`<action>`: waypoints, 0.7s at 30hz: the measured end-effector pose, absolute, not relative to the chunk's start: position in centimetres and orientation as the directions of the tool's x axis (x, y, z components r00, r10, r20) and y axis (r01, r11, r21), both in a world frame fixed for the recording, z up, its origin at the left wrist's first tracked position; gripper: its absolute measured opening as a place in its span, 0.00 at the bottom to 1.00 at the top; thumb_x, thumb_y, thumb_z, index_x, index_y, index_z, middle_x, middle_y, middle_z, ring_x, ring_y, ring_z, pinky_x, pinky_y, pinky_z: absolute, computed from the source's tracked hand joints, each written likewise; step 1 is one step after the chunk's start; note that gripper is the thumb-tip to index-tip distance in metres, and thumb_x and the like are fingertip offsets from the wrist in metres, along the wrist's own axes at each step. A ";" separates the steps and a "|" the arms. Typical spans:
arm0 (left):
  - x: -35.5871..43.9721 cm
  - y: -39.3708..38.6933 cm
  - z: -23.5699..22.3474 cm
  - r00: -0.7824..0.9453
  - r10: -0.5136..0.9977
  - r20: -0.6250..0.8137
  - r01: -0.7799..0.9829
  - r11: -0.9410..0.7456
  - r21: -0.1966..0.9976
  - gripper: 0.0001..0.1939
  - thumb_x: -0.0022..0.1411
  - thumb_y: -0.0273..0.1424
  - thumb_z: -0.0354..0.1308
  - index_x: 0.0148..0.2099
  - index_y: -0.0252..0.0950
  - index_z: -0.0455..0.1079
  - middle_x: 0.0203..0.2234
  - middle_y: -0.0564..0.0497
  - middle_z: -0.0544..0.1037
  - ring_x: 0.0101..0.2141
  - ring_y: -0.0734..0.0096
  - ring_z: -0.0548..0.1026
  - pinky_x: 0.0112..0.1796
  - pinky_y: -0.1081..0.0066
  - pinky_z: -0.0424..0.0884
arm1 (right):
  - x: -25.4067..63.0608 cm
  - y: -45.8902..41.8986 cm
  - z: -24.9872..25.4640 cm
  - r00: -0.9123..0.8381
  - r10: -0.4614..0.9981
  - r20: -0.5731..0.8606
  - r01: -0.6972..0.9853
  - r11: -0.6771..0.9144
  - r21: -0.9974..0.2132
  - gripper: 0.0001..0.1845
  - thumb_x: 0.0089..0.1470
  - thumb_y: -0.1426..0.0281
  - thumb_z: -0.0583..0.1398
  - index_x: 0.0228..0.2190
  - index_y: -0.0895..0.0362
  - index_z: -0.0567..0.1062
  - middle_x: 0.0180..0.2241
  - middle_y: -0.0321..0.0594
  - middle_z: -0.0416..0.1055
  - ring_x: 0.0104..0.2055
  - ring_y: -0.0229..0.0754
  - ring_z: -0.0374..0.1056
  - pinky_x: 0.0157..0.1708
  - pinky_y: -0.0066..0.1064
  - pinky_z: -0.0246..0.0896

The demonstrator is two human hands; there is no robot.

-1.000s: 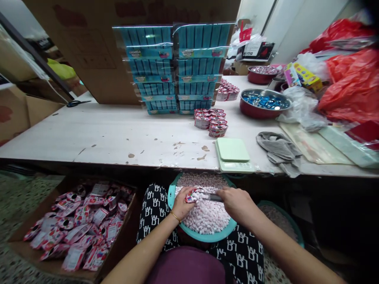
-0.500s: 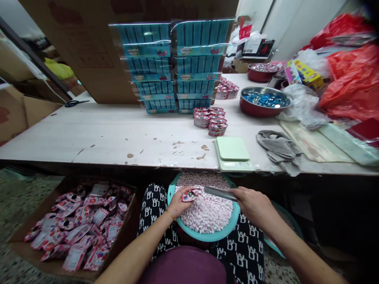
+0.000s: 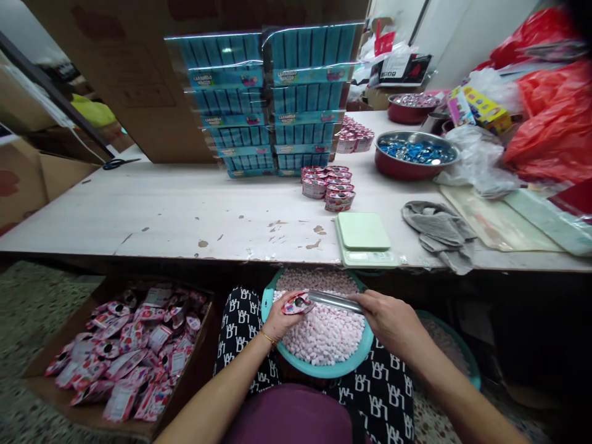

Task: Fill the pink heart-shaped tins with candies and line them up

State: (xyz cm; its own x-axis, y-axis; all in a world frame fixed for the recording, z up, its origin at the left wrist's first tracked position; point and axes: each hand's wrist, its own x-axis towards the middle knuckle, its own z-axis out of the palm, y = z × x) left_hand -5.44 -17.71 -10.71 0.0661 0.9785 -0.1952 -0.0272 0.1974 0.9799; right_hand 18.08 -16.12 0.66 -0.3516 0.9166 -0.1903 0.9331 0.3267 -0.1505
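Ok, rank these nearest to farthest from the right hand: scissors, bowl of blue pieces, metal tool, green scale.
1. Metal tool, held in the right hand.
2. Green scale, at the table's front edge.
3. Bowl of blue pieces, farther back, right side.
4. Scissors, far left.

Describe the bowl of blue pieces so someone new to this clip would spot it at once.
Start at the long white table and look to its right part, beyond the pale green scale. There sits a round bowl, dark red outside, with a shiny metallic rim. It holds blue pieces, unlike the similar red bowl behind it, whose pieces look pinkish.
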 end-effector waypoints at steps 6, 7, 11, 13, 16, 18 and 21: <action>-5.7 -18.0 -10.8 0.023 0.967 -0.254 -0.260 0.251 0.932 0.27 0.38 0.27 0.65 0.45 0.33 0.66 0.42 0.44 0.73 0.44 0.61 0.70 0.49 0.61 0.60 | 21.1 -16.8 -3.7 -0.264 0.929 -0.261 0.953 0.209 -0.218 0.19 0.52 0.72 0.46 0.40 0.45 0.69 0.37 0.34 0.70 0.36 0.38 0.66 0.29 0.27 0.54; -5.6 -18.1 -10.7 0.019 0.965 -0.261 -0.280 0.256 0.925 0.28 0.38 0.27 0.65 0.45 0.33 0.66 0.42 0.44 0.73 0.44 0.61 0.70 0.49 0.61 0.60 | 21.2 -17.1 -4.8 -0.254 0.922 -0.292 0.954 0.188 -0.235 0.19 0.52 0.73 0.46 0.40 0.46 0.70 0.37 0.35 0.70 0.37 0.39 0.66 0.30 0.27 0.54; -5.3 -18.3 -9.7 0.061 0.968 -0.245 -0.231 0.253 0.940 0.28 0.37 0.28 0.66 0.44 0.33 0.67 0.42 0.44 0.74 0.44 0.59 0.70 0.50 0.61 0.60 | 20.1 -18.3 -9.2 -0.264 0.909 -0.322 0.929 0.150 -0.339 0.20 0.50 0.76 0.46 0.40 0.50 0.70 0.35 0.39 0.70 0.39 0.39 0.65 0.35 0.27 0.55; -5.3 -18.3 -9.0 0.090 0.970 -0.228 -0.170 0.240 0.956 0.27 0.37 0.29 0.66 0.44 0.34 0.68 0.42 0.45 0.74 0.44 0.60 0.70 0.50 0.62 0.60 | 19.3 -18.8 -10.8 -0.290 0.913 -0.286 0.899 0.156 -0.410 0.20 0.50 0.77 0.46 0.40 0.52 0.71 0.35 0.40 0.70 0.40 0.39 0.65 0.37 0.27 0.55; -5.5 -18.4 -8.1 0.064 0.973 -0.222 -0.128 0.229 0.965 0.26 0.39 0.30 0.65 0.45 0.34 0.67 0.42 0.45 0.73 0.44 0.60 0.70 0.49 0.63 0.61 | 18.6 -19.5 -12.6 -0.319 0.927 -0.195 0.849 0.188 -0.494 0.20 0.51 0.76 0.44 0.38 0.54 0.72 0.32 0.41 0.68 0.38 0.40 0.64 0.37 0.29 0.56; -5.6 -18.6 -7.6 0.041 0.974 -0.224 -0.133 0.227 0.965 0.25 0.41 0.29 0.65 0.45 0.34 0.66 0.42 0.44 0.73 0.43 0.60 0.70 0.49 0.63 0.61 | 18.4 -19.8 -13.6 -0.321 0.940 -0.118 0.815 0.211 -0.540 0.20 0.53 0.75 0.44 0.39 0.55 0.72 0.31 0.41 0.68 0.37 0.40 0.64 0.37 0.30 0.57; -5.7 -19.1 -7.0 0.023 0.969 -0.246 -0.158 0.246 0.956 0.26 0.40 0.29 0.65 0.44 0.34 0.64 0.41 0.45 0.74 0.42 0.61 0.71 0.47 0.63 0.63 | 18.6 -20.1 -14.7 -0.290 0.957 0.002 0.755 0.230 -0.615 0.19 0.54 0.72 0.44 0.42 0.55 0.69 0.33 0.43 0.68 0.39 0.40 0.63 0.40 0.31 0.58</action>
